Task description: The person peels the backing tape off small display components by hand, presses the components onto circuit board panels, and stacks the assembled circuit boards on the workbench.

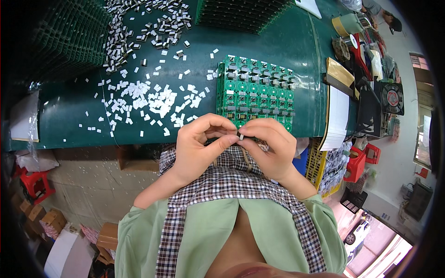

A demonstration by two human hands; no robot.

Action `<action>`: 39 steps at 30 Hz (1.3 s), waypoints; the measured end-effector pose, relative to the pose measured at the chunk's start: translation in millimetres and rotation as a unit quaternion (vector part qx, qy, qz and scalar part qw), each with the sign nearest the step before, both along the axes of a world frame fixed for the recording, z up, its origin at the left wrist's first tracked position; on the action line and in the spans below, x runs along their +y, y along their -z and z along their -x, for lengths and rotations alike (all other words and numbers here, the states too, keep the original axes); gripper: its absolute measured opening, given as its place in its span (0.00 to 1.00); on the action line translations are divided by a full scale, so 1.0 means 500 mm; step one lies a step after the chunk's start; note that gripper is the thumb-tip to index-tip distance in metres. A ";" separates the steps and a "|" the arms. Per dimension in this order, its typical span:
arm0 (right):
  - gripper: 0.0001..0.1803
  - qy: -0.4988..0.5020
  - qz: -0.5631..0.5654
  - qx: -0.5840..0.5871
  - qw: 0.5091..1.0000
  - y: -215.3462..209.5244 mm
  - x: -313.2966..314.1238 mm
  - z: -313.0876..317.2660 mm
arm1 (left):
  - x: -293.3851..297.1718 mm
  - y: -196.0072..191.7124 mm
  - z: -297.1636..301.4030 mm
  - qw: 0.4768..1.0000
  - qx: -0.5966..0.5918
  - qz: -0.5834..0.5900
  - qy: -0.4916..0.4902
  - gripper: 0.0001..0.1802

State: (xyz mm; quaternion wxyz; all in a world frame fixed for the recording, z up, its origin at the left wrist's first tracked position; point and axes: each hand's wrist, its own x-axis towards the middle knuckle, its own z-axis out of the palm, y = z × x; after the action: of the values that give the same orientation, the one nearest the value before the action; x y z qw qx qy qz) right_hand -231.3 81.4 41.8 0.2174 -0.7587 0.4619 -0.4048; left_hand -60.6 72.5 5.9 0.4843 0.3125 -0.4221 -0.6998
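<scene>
My left hand [200, 144] and my right hand [270, 144] meet at the near edge of the green worktable [278, 60], fingertips pinched together on one small white-and-black component [239, 135]. Just beyond my fingers lies a green circuit board panel [256, 92] with rows of small parts fitted on it. A loose scatter of small white pieces [153, 102] covers the table to the left of the panel. Farther back left lies a heap of small black-and-white components [143, 28].
Stacks of green boards [241, 14] stand at the far middle, more at the far left [69, 37]. White paper sheets [337, 118] hang over the right edge. Tape rolls [345, 25], a small fan [392, 98], red stools [33, 183] and cardboard boxes [53, 220] surround the table.
</scene>
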 end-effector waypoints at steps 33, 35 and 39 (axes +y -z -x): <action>0.13 -0.019 0.105 0.027 0.994 0.003 0.027 0.055 | -0.001 -0.027 0.035 0.984 -0.093 0.050 0.147 0.14; 0.12 -0.023 0.120 0.035 0.992 0.005 0.024 0.060 | -0.002 -0.034 0.036 0.987 -0.058 -0.010 0.148 0.15; 0.11 -0.028 0.096 0.016 0.995 0.011 0.029 0.066 | -0.002 -0.036 0.037 0.986 -0.050 -0.051 0.153 0.16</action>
State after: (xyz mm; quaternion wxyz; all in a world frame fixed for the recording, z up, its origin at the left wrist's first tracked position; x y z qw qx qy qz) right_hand -264.3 95.7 36.0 0.1473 -0.7950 0.4026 -0.4292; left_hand -79.0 71.7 24.0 0.3330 0.3032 -0.4527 -0.7695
